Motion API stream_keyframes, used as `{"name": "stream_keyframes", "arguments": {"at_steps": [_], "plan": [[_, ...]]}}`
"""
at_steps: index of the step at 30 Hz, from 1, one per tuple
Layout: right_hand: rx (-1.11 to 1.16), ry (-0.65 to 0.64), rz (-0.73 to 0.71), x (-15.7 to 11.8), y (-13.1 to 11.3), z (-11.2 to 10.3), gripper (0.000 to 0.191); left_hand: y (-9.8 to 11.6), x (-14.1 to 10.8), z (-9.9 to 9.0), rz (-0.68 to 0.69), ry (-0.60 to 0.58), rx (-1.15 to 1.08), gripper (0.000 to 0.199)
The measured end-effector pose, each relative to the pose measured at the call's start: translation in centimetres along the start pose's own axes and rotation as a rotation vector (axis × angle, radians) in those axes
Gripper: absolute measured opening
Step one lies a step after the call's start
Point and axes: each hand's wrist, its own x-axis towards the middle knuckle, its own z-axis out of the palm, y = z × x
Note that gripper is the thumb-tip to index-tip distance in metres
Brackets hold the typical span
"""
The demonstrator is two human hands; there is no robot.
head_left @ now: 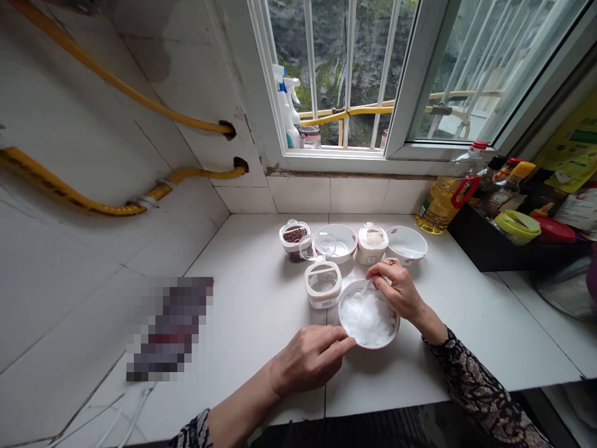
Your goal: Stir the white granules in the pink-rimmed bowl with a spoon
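My right hand [396, 287], a ring on one finger, grips the handle of a small white spoon [367, 287] between closed fingers, its bowl end dipping into the fluffy white grains [368, 318] that fill a round white bowl with a pinkish rim [373, 346] on the white tiled counter [252, 298]. My left hand [310, 356] comes in from the near side, fingers bent and held close together, their tips touching the bowl's rim; whether they pinch it I cannot tell. Just beside the bowl, to its left, sits a squarish clear jar with a cream collar [323, 296], its transparent lid [318, 247] raised; what lies inside is hard to make out. Behind these, a clear jar of dark red bits [295, 241], a white bowl [342, 244], a cream-topped jar of pale contents [372, 246] and a white bowl with small pink motifs [407, 247] form a row. Near the wall to the right stands a clear bottle of golden oil with a red cap and handle [441, 202], next to a black box [476, 242] crowded with bottles and a yellow-green lidded container [517, 225]. Patterned black lace sleeves [473, 379] cover my forearms in part, below a white-framed window [345, 158] with white bars
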Motion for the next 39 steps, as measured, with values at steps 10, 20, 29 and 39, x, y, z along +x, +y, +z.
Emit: {"name": "stream_keyframes", "arguments": {"at_steps": [10, 20, 29, 39], "plan": [[0.314, 0.082, 0.348, 0.4, 0.4, -0.5, 0.018, -0.1, 0.0, 0.1, 0.001, 0.002, -0.010, 0.035], [0.359, 0.109, 0.407, 0.4, 0.5, -0.3, 0.018, -0.1, -0.1, 0.1, -0.005, -0.004, -0.008, 0.035], [0.361, 0.127, 0.470, 0.5, 0.9, -0.1, 0.017, -0.1, -0.1, 0.2, -0.004, 0.011, -0.003, 0.036], [0.628, 0.144, 0.566, 1.0, 1.4, -0.5, 0.012, -0.1, 0.0, 0.1, 0.009, 0.015, -0.017, 0.034]]}}
